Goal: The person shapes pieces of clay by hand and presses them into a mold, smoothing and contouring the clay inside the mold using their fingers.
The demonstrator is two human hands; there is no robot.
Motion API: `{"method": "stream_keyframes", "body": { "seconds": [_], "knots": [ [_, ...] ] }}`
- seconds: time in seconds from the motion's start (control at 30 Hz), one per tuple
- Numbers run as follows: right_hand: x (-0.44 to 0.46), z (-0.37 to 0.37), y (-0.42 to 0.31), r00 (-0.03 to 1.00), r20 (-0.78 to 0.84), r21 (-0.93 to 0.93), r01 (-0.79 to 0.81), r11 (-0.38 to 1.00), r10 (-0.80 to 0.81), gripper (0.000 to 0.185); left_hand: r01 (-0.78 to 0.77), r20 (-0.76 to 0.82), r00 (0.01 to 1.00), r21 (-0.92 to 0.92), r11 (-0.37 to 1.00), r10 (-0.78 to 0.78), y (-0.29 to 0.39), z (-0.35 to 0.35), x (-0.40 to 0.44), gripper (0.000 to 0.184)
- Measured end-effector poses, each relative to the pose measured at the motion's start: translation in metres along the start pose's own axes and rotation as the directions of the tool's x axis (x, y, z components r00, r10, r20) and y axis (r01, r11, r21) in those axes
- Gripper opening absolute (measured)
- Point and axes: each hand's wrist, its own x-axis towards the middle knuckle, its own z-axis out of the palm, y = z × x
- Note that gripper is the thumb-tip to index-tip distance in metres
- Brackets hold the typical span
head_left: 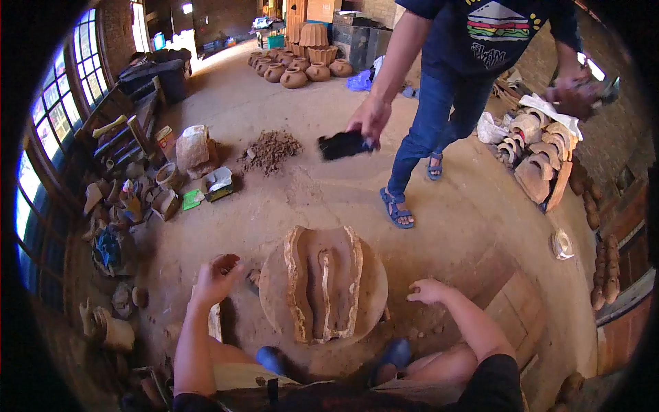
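A long, trough-like brown mould with pale, chipped rims lies lengthwise before me. A narrow pale-edged ridge runs up its middle. Beneath it is a round, clay-coloured board. To the left of the board, my left hand is raised with its fingers loosely bent and apart; its palm looks dark and shaded. My right hand hovers off the board's right side, its fingers slightly curled with a gap at the thumb. Neither hand touches the mould, and I see nothing held in either.
A person in sandals stands beyond the board, one hand holding a black object. Crumbled clay is heaped on the floor. Round pots stand at the back. Curved mould pieces are stacked right; clutter and a bench line the left.
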Motion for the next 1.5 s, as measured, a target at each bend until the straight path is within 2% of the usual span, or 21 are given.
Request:
{"method": "stream_keyframes", "body": {
  "seconds": [0.17,0.27,0.33,0.37,0.43,0.47,0.5,0.53,0.6,0.7,0.73,0.83,0.9,0.97,1.1,1.17,1.23,1.3,1.4,1.47,1.5],
  "knots": [
    [-0.011,-0.008,0.008,0.998,-0.055,0.028,-0.014,0.999,0.016,0.066,-0.017,0.011,1.0,0.043,0.999,0.017,0.017,0.001,0.002,0.031],
    [-0.014,-0.001,0.025,0.996,-0.088,-0.03,0.023,0.999,-0.025,0.067,-0.014,0.017,1.0,-0.072,0.997,0.016,-0.001,0.0,0.006,0.031],
    [-0.046,-0.014,0.013,0.992,-0.115,-0.048,-0.06,0.997,0.054,0.063,-0.031,-0.021,0.999,-0.142,0.989,0.029,0.001,-0.004,0.004,0.031],
    [-0.025,-0.001,0.055,0.985,-0.17,0.01,-0.02,1.0,0.022,0.058,-0.049,-0.015,0.999,-0.174,0.984,0.047,0.003,-0.002,0.005,0.031],
    [-0.077,-0.027,0.051,0.951,-0.305,-0.171,-0.003,0.985,-0.051,0.05,-0.11,-0.046,0.994,-0.205,0.973,0.103,-0.019,-0.001,0.014,0.031],
    [-0.105,-0.025,0.058,0.892,-0.45,-0.116,-0.023,0.993,-0.032,0.048,-0.097,-0.021,0.995,-0.266,0.959,0.095,-0.016,-0.004,0.012,0.032],
    [-0.129,-0.02,0.065,0.814,-0.567,0.104,-0.086,0.991,0.13,0.049,-0.08,0.002,0.996,-0.329,0.941,0.086,-0.009,-0.011,0.011,0.033],
    [-0.168,-0.018,0.056,0.725,-0.665,0.173,-0.083,0.981,0.178,0.048,-0.085,0.046,0.994,-0.307,0.948,0.104,-0.01,-0.015,0.014,0.034],
    [-0.219,0.022,0.068,0.462,-0.831,0.402,0.114,0.908,0.31,0.044,-0.109,0.131,0.981,-0.237,0.965,0.143,-0.017,-0.024,0.023,0.036],
    [-0.31,0.11,0.063,0.535,-0.655,0.555,-0.136,0.82,0.533,0.037,-0.061,0.372,0.926,-0.035,0.998,0.069,-0.014,-0.024,0.035,0.042],
    [-0.329,0.149,0.058,0.552,-0.592,0.556,-0.247,0.794,0.587,0.035,-0.029,0.514,0.856,-0.059,0.998,0.056,-0.048,-0.019,0.062,0.051],
    [-0.36,0.296,0.047,0.627,-0.432,0.543,-0.392,0.742,0.648,0.036,0.18,0.527,0.845,-0.133,0.975,-0.084,-0.05,0.023,0.074,0.07],
    [-0.353,0.412,0.061,0.678,-0.407,0.52,-0.379,0.766,0.612,0.046,0.242,0.506,0.849,-0.123,0.962,-0.149,-0.114,0.066,0.13,0.085],
    [-0.363,0.445,0.034,0.706,-0.157,0.581,-0.5,0.642,0.691,0.053,0.315,0.415,0.877,-0.12,0.941,-0.241,-0.142,0.104,0.162,0.092],
    [-0.401,0.495,0.054,0.543,-0.054,0.638,-0.627,0.447,0.838,0.056,0.472,0.497,0.808,-0.226,0.852,-0.316,-0.14,0.143,0.169,0.101],
    [-0.418,0.512,0.092,0.451,0.002,0.626,-0.697,0.351,0.892,0.053,0.443,0.598,0.765,-0.218,0.87,-0.24,-0.136,0.143,0.161,0.099],
    [-0.412,0.489,0.116,0.413,-0.075,0.668,-0.656,0.353,0.908,0.05,0.367,0.715,0.689,-0.208,0.907,-0.115,-0.149,0.129,0.156,0.099],
    [-0.395,0.464,0.138,0.355,-0.198,0.769,-0.522,0.37,0.914,0.049,0.306,0.716,0.694,-0.194,0.932,-0.079,-0.141,0.124,0.14,0.102],
    [-0.342,0.398,0.155,0.296,-0.508,0.745,-0.319,0.586,0.808,0.056,0.349,0.645,0.746,-0.164,0.923,-0.167,-0.118,0.13,0.119,0.107],
    [-0.296,0.348,0.165,0.3,-0.586,0.707,-0.264,0.656,0.753,0.062,0.455,0.586,0.749,-0.115,0.883,-0.31,-0.109,0.136,0.117,0.113],
    [-0.266,0.33,0.175,0.256,-0.68,0.626,-0.284,0.726,0.687,0.066,0.39,0.61,0.746,-0.075,0.918,-0.267,-0.104,0.133,0.112,0.11]
  ]
}}
